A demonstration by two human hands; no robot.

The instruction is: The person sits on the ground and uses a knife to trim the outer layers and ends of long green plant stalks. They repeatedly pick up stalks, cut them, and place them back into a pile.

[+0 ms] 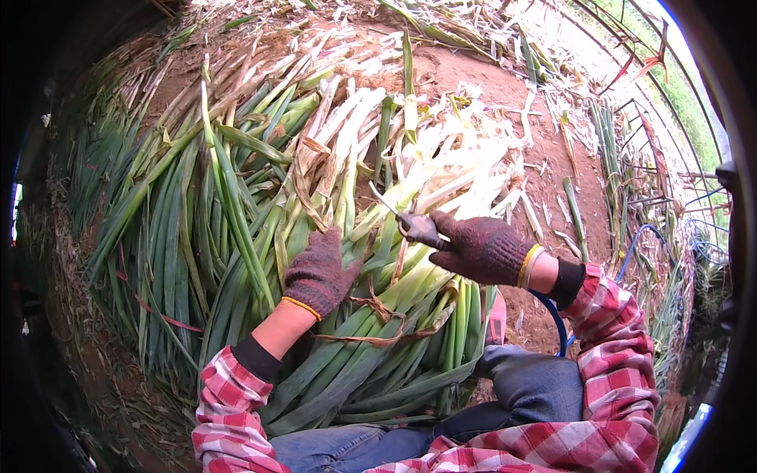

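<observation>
A large heap of long green onions, leek-like, lies before me, with green leaves (pixel 349 349) towards me and pale stems (pixel 473 159) pointing away. My right hand (pixel 494 251), in a dark knitted glove, grips a black air blow gun (pixel 421 229). Its thin metal nozzle points up and left over the stems. My left hand (pixel 319 275), gloved alike, rests on the leaves left of the blow gun, its thumb apart from the fingers. Its fingertips touch the lower end of a dry brown leaf (pixel 304 183); whether they pinch anything is hidden.
A blue hose (pixel 553 322) runs beneath my right forearm, and more blue hose (pixel 641 236) loops at the right. Peeled scraps (pixel 532 219) litter the reddish soil (pixel 473 68). Red ties (pixel 168 319) lie among the left-hand leaves. Metal hoops (pixel 680 65) stand at the upper right.
</observation>
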